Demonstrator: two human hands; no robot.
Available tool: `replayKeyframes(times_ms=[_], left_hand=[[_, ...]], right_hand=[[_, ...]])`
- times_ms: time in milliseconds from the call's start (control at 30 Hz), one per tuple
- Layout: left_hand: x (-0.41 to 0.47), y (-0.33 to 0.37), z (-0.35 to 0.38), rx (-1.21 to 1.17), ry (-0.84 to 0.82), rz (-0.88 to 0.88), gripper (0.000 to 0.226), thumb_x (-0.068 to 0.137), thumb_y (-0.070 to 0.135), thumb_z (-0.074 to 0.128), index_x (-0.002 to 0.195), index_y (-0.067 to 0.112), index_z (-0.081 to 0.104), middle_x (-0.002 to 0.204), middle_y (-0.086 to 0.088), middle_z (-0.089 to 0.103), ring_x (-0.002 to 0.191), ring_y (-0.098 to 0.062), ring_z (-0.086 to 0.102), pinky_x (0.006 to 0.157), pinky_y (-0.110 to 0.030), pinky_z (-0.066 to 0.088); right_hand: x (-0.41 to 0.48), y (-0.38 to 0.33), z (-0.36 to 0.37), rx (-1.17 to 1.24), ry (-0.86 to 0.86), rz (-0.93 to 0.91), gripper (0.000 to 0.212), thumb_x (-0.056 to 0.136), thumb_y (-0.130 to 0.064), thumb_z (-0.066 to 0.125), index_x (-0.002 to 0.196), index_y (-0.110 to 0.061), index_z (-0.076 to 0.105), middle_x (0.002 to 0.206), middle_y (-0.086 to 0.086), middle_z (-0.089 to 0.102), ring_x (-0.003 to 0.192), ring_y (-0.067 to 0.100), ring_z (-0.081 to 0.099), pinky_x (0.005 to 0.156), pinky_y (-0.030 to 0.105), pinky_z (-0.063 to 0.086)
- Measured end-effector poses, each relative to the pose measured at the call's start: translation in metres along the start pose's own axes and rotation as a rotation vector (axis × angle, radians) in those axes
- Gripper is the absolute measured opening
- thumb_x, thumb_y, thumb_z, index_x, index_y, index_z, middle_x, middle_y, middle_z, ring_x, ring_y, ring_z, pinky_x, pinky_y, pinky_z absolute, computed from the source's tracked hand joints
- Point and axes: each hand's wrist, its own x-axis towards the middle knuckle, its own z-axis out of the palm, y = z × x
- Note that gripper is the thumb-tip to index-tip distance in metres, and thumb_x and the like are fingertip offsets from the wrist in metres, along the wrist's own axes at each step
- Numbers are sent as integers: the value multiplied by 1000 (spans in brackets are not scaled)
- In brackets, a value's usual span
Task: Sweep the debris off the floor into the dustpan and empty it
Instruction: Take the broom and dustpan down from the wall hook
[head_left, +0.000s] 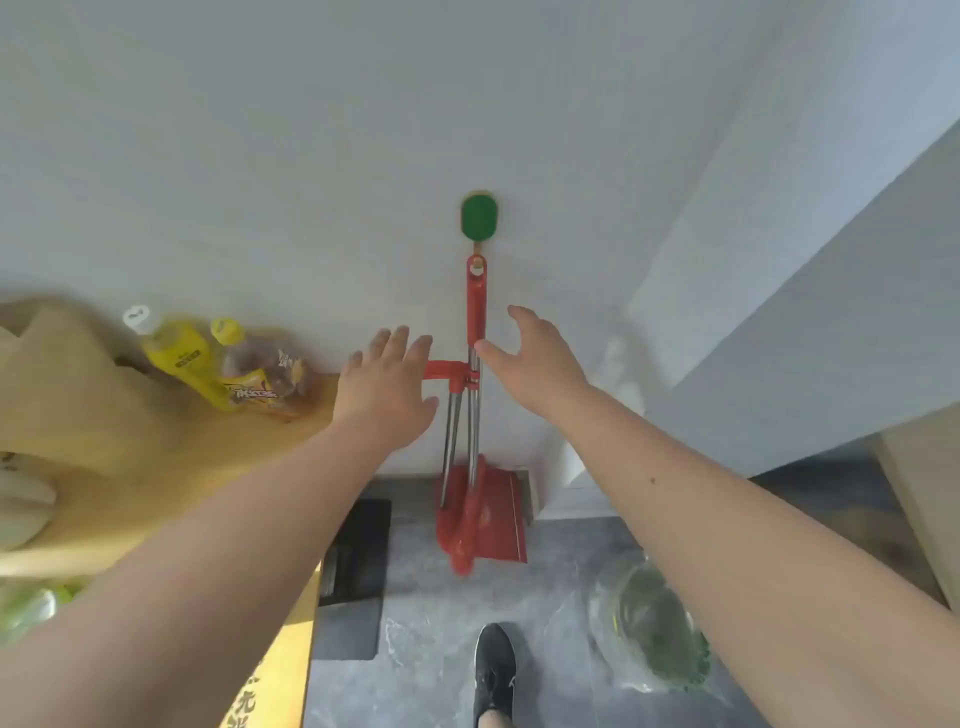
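A red broom and dustpan set hangs against the white wall from a green hook (479, 217). The red broom handle (476, 301) runs down into two metal poles (470, 426), and the red dustpan (493, 514) rests near the grey floor. My left hand (387, 379) is spread open just left of the poles, covering part of the red clip (452, 371). My right hand (530, 358) is open just right of the handle, its thumb tip close to or touching the grip's lower end. Neither hand holds anything. No debris is visible on the floor.
A wooden counter (208, 447) on the left carries two yellow-capped drink bottles (182, 358) and a brown paper bag (67, 374). A clear plastic bag with greens (654, 634) lies on the floor at right. A dark mat (358, 566) and my black shoe (493, 670) are below.
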Motion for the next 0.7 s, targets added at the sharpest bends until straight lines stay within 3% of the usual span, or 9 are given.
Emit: replayKeyframes(times_ms=[100, 167, 233, 333, 467, 700], left_hand=[[19, 0, 13, -12, -7, -7, 76, 92, 39, 67, 155, 26, 28, 160, -3, 35, 148, -28, 29, 116, -50, 32], [31, 0, 23, -24, -44, -14, 63, 92, 32, 68, 148, 24, 39, 145, -3, 52, 135, -28, 46, 108, -47, 42], [38, 1, 30, -57, -75, -33, 44, 94, 24, 63, 135, 22, 49, 126, -3, 62, 115, -27, 58, 96, -44, 49], [41, 6, 35, -96, -74, -52, 31, 92, 7, 58, 120, 19, 54, 109, -3, 62, 99, -26, 57, 86, -40, 49], [43, 11, 40, -133, -42, -38, 36, 87, -5, 53, 117, 16, 53, 108, -5, 61, 100, -27, 56, 88, -40, 49], [35, 9, 34, -163, -21, -9, 38, 87, -6, 51, 119, 16, 53, 111, -5, 60, 104, -27, 56, 90, -38, 47]], right_hand=[[18, -2, 13, 10, -32, 11, 72, 95, -52, 54, 155, -20, 29, 149, 6, 48, 126, 22, 54, 95, 32, 42], [27, -3, 23, 17, -56, 12, 59, 98, -48, 52, 148, -19, 38, 124, 2, 60, 92, 10, 63, 76, 23, 45], [34, -7, 31, 59, -57, 32, 43, 101, -43, 50, 135, -17, 47, 99, -8, 56, 67, 0, 57, 63, 21, 48], [44, -5, 43, 119, -25, 51, 30, 103, -41, 45, 120, -18, 53, 90, -6, 59, 67, 10, 66, 69, 38, 61], [45, -5, 46, 124, -11, 32, 26, 105, -38, 43, 114, -17, 54, 85, -5, 60, 58, 6, 63, 62, 33, 60], [43, -3, 42, 143, -16, 28, 23, 105, -38, 43, 111, -18, 53, 81, -6, 60, 59, 7, 64, 69, 41, 61]])
